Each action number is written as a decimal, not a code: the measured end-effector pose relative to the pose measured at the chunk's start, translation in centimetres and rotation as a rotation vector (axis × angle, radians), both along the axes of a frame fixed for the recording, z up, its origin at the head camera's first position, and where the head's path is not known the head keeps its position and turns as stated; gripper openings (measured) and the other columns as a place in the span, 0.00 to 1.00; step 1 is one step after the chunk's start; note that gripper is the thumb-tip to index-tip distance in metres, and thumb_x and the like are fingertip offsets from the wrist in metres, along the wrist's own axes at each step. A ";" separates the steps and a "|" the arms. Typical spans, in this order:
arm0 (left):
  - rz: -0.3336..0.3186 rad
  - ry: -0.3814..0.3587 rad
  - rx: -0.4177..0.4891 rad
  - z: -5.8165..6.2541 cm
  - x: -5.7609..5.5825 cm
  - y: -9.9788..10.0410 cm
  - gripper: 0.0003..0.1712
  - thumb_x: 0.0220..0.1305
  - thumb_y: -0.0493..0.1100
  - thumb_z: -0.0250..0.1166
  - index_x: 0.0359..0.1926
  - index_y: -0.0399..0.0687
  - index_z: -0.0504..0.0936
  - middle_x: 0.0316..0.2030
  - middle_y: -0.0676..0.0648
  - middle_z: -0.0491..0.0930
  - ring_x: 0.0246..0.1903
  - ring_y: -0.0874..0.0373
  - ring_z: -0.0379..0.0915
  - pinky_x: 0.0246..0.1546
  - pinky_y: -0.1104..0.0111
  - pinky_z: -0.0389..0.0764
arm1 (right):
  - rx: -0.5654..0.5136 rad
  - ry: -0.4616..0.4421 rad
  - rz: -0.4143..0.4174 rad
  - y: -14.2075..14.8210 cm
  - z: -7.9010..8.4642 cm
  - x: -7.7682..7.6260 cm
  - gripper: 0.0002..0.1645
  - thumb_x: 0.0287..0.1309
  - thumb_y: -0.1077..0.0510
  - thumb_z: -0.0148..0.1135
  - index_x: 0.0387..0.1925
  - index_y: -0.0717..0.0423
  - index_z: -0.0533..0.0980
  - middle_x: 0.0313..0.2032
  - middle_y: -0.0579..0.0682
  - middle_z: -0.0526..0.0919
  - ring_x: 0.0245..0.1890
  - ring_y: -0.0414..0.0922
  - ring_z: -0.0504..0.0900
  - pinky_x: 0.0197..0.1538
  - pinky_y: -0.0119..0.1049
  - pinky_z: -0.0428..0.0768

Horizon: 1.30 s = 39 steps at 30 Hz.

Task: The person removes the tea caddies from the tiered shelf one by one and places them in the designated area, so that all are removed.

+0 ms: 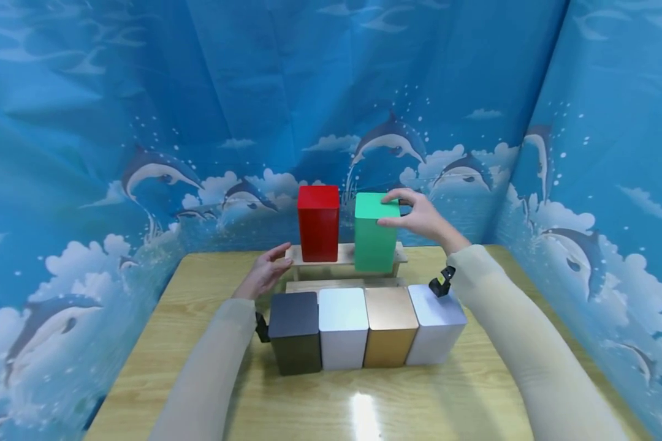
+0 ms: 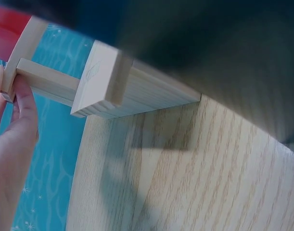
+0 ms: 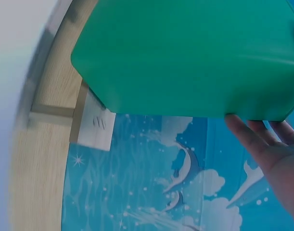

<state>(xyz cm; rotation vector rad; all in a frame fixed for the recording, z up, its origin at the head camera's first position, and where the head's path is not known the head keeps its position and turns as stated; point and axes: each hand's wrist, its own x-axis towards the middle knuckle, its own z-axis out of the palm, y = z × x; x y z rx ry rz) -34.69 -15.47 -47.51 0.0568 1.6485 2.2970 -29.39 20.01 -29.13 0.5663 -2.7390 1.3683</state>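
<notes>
My right hand point(image 1: 419, 214) grips a tall green box point(image 1: 375, 242) near its top, thumb on the near side and fingers at the back. The lower end of the box overlaps the front edge of a small wooden shelf point(image 1: 346, 252). In the right wrist view the green box point(image 3: 185, 57) is tilted, and several fingertips meet its edge. At the shelf's left end, my left hand point(image 1: 263, 269) pinches the tip of the top board, as the left wrist view shows. A tall red box point(image 1: 319, 226) stands upright on the shelf, left of the green one.
Before the shelf stands a tight row of boxes: black point(image 1: 294, 331), white point(image 1: 342, 327), gold point(image 1: 390, 327) and a pale white one point(image 1: 436, 324). A lower wooden step point(image 1: 331, 284) shows behind them. Blue dolphin-print curtains point(image 1: 309, 92) enclose the wooden table point(image 1: 287, 404).
</notes>
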 end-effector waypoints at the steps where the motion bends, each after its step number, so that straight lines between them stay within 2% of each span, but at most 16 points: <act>1: -0.002 -0.002 0.001 0.0 0.0 0.0 0.34 0.64 0.28 0.55 0.69 0.44 0.58 0.65 0.41 0.56 0.48 0.57 0.71 0.62 0.60 0.62 | -0.002 0.002 -0.002 0.2 0.1 0.2 0.28 0.52 0.54 0.69 0.54 0.56 0.73 0.64 0.54 0.61 0.60 0.56 0.63 0.55 0.55 0.69; 4: -0.002 -0.015 0.001 0.0 0.0 -0.1 0.34 0.64 0.28 0.55 0.70 0.44 0.58 0.65 0.42 0.56 0.53 0.54 0.69 0.61 0.61 0.63 | -0.025 0.015 -0.010 1.3 -0.3 0.2 0.28 0.51 0.53 0.69 0.54 0.55 0.73 0.64 0.53 0.61 0.59 0.56 0.63 0.53 0.54 0.71; 9: -0.015 0.004 -0.034 -0.1 0.0 -0.1 0.34 0.65 0.29 0.54 0.70 0.45 0.58 0.65 0.42 0.56 0.60 0.50 0.61 0.61 0.61 0.63 | -0.052 0.058 -0.030 3.7 -1.5 -0.3 0.29 0.48 0.51 0.71 0.53 0.51 0.74 0.63 0.50 0.62 0.58 0.53 0.65 0.52 0.51 0.73; 12: -0.016 0.017 -0.042 -0.2 0.0 -0.1 0.33 0.65 0.29 0.54 0.70 0.45 0.58 0.65 0.41 0.56 0.60 0.49 0.60 0.62 0.60 0.63 | -0.056 0.087 -0.048 4.9 -1.7 0.2 0.30 0.47 0.49 0.72 0.53 0.51 0.74 0.65 0.50 0.60 0.58 0.52 0.66 0.52 0.51 0.73; 18: -0.017 0.020 -0.056 -0.2 0.0 -0.1 0.34 0.65 0.29 0.54 0.70 0.45 0.57 0.65 0.41 0.55 0.57 0.52 0.64 0.61 0.61 0.64 | -0.065 0.123 -0.091 6.8 -1.5 1.8 0.30 0.47 0.50 0.72 0.53 0.53 0.74 0.66 0.50 0.59 0.58 0.54 0.67 0.53 0.51 0.73; 23: -0.023 0.013 -0.049 0.2 0.1 0.0 0.34 0.65 0.29 0.53 0.70 0.44 0.55 0.66 0.42 0.55 0.59 0.51 0.62 0.60 0.62 0.65 | -0.056 0.158 -0.126 8.5 -1.2 3.2 0.30 0.48 0.52 0.71 0.54 0.53 0.74 0.65 0.48 0.59 0.54 0.49 0.71 0.50 0.38 0.76; 26: -0.028 -0.012 -0.032 0.6 0.3 0.0 0.34 0.65 0.28 0.54 0.70 0.44 0.56 0.66 0.42 0.54 0.62 0.49 0.59 0.61 0.61 0.63 | -0.054 0.187 -0.142 9.5 -1.1 4.0 0.30 0.48 0.55 0.71 0.54 0.55 0.73 0.65 0.49 0.59 0.51 0.49 0.73 0.45 0.28 0.77; 29: -0.031 -0.032 -0.030 1.0 0.6 0.0 0.35 0.64 0.28 0.55 0.70 0.44 0.56 0.67 0.43 0.54 0.63 0.48 0.57 0.62 0.60 0.62 | -0.039 0.217 -0.173 10.5 -1.2 4.8 0.30 0.47 0.57 0.72 0.54 0.56 0.73 0.65 0.50 0.60 0.51 0.49 0.73 0.43 0.22 0.76; 34: -0.047 -0.023 -0.043 1.6 1.0 -0.1 0.35 0.65 0.28 0.54 0.70 0.45 0.56 0.68 0.42 0.52 0.64 0.48 0.56 0.63 0.59 0.60 | -0.022 0.252 -0.236 12.1 -1.7 5.9 0.30 0.45 0.59 0.73 0.52 0.58 0.74 0.64 0.51 0.61 0.54 0.51 0.70 0.43 0.17 0.73; 39: -0.058 -0.013 -0.053 1.6 0.9 -0.1 0.35 0.64 0.28 0.54 0.70 0.45 0.55 0.68 0.42 0.52 0.64 0.47 0.56 0.64 0.58 0.59 | -0.052 0.290 -0.266 13.7 -2.7 7.4 0.28 0.45 0.62 0.72 0.51 0.60 0.74 0.62 0.54 0.63 0.53 0.40 0.68 0.42 0.16 0.73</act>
